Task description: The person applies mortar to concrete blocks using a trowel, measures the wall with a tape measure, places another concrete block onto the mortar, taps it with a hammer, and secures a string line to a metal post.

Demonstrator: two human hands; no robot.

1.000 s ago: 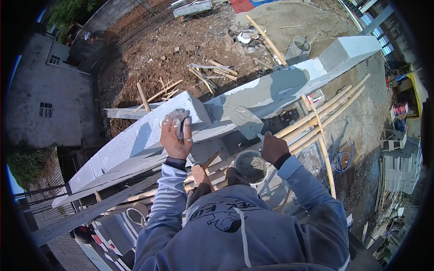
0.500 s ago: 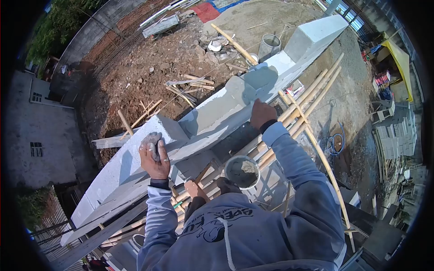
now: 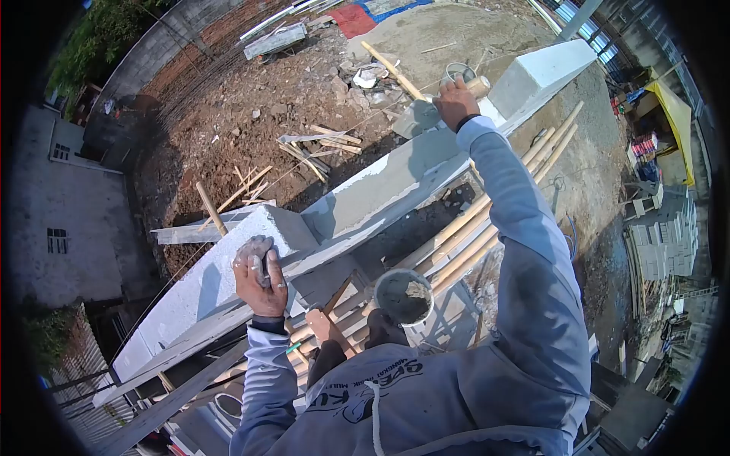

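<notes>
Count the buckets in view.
2 for sure: one bucket of grey mix by the person's feet, and another bucket beyond the wall, partly hidden by the right hand. A round rim at lower left may be a third.

And the trowel (image 3: 416, 119) is in the right hand's (image 3: 456, 104) grip, above the wall (image 3: 365, 186)! One block (image 3: 536, 82) sits right of that grip, a bucket (image 3: 458, 71) just beyond it. Bamboo poles (image 3: 461, 237) run nearer the body, then a mortar bucket (image 3: 404, 297). Over left, another block (image 3: 285, 232) lies at the left hand (image 3: 261, 287), a wheelbarrow (image 3: 275, 42) far beyond.
</notes>
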